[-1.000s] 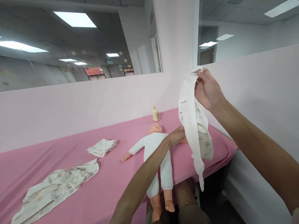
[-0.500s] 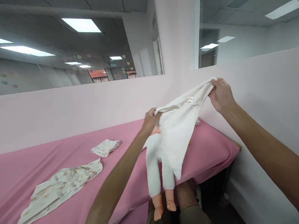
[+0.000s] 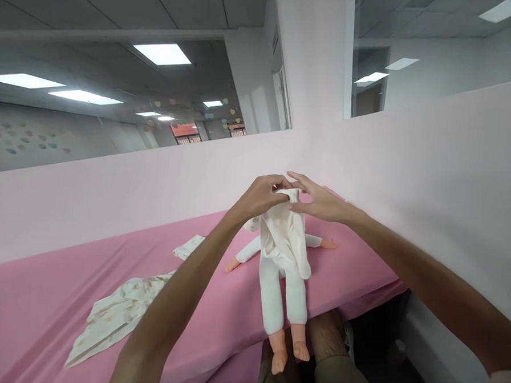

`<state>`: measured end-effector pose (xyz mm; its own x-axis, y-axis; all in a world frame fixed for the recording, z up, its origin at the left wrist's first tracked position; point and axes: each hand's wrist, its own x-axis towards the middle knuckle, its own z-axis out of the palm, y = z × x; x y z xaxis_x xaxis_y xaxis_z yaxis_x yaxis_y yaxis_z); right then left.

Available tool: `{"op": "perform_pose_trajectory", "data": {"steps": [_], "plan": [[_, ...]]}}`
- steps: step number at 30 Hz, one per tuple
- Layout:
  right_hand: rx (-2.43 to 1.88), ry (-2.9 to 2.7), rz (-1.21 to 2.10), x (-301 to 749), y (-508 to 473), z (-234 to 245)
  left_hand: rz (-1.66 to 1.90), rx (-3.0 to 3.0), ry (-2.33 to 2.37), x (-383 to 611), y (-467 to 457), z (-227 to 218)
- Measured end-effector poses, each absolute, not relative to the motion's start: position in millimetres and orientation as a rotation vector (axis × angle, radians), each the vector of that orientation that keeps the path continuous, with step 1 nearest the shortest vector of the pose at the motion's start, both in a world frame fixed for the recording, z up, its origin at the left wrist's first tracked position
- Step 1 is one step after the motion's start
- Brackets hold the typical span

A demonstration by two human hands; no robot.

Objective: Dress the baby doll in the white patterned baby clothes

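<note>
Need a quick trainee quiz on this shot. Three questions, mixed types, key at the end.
1. True or false: the doll has both feet past the edge of the pink sheet.

2. What does the left hand hold?
A) the pink sheet
B) one of the doll's feet
C) the white garment

3. How does the right hand hold its fingers?

Key:
1. True.
2. C.
3. Spread apart, close to the top of the white garment; whether the thumb touches it is hard to tell.
</note>
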<state>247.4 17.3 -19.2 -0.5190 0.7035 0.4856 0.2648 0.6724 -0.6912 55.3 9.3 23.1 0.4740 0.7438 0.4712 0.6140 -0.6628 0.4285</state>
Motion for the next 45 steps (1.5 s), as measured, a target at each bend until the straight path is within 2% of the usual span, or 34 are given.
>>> {"op": "perform_pose_trajectory", "data": {"steps": [3,7,14,18,22,27,31,38,45], "plan": [[-0.753,-2.113,0.798,241,12,-10,0.907,2.544,1.277,56,-3,31],[-0.876,-2.046,0.727,248,13,-9,0.781,2.58,1.4,45,-11,37],[-1.144,-2.067,0.16,252,23,-21,0.717,2.609,1.532,26,-11,44],[-1.074,-2.102,0.052,248,34,-33,0.723,2.557,1.519,22,-13,43],[-0.992,-2.102,0.135,241,34,-41,0.69,2.539,1.507,22,-16,41],[-0.903,-2.04,0.479,238,22,-40,0.722,2.563,1.522,20,-17,41],[-0.984,-1.808,0.722,249,21,-37,0.617,2.546,1.582,5,-20,43],[-1.095,-1.879,0.709,274,10,-42,0.516,2.283,1.647,-41,-43,35],[-0.978,-2.101,0.658,283,4,-63,0.396,2.147,1.727,-66,-80,14]]}}
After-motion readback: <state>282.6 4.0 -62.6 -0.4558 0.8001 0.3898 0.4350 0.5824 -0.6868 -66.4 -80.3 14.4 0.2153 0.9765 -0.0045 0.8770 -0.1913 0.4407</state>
